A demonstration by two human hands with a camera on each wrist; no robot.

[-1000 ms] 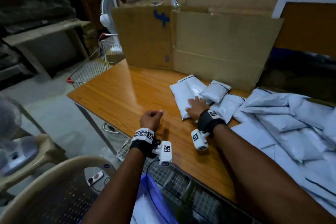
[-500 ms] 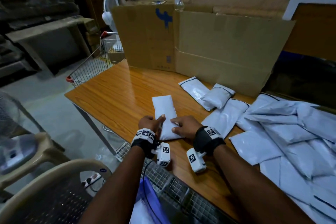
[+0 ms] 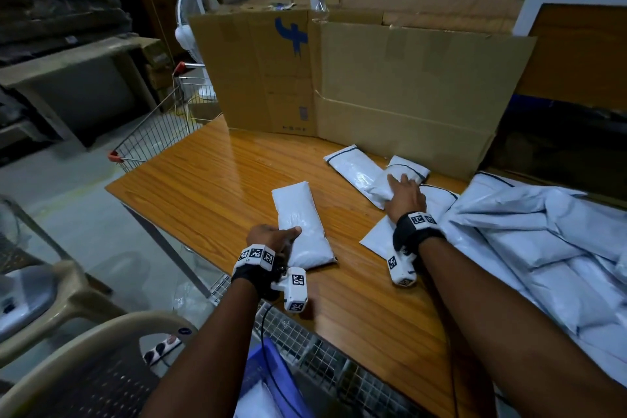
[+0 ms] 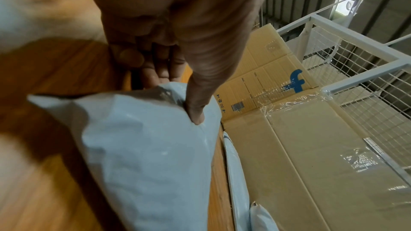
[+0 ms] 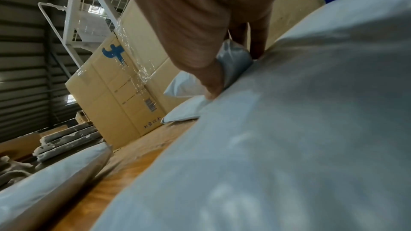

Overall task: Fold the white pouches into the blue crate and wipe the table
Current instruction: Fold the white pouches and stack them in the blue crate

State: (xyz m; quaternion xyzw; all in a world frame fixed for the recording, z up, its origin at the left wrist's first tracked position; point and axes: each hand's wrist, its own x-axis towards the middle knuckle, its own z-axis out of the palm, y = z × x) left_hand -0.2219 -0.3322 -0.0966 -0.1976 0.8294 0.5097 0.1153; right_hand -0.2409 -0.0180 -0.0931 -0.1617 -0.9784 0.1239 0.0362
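A long folded white pouch (image 3: 300,224) lies on the wooden table (image 3: 210,187) near its front edge. My left hand (image 3: 276,237) grips its near end, thumb on top and fingers underneath; in the left wrist view the thumb (image 4: 195,111) presses into the pouch (image 4: 144,155). My right hand (image 3: 402,192) reaches back right and grips a small folded pouch (image 3: 407,173); in the right wrist view its thumb (image 5: 213,85) and fingers curl round that pouch (image 5: 235,59). The blue crate (image 3: 261,366) sits below the table's front edge, partly hidden by my left arm.
A big heap of unfolded white pouches (image 3: 543,248) covers the table's right side. Another flat pouch (image 3: 353,166) lies by the upright cardboard sheet (image 3: 390,85) at the back. A wire shopping cart (image 3: 159,136) stands left of the table, a plastic chair (image 3: 84,343) at near left.
My right hand left the long folded pouch and moved back right onto the small folded pouch. My left hand stays at the long pouch's near end, now gripping it alone.
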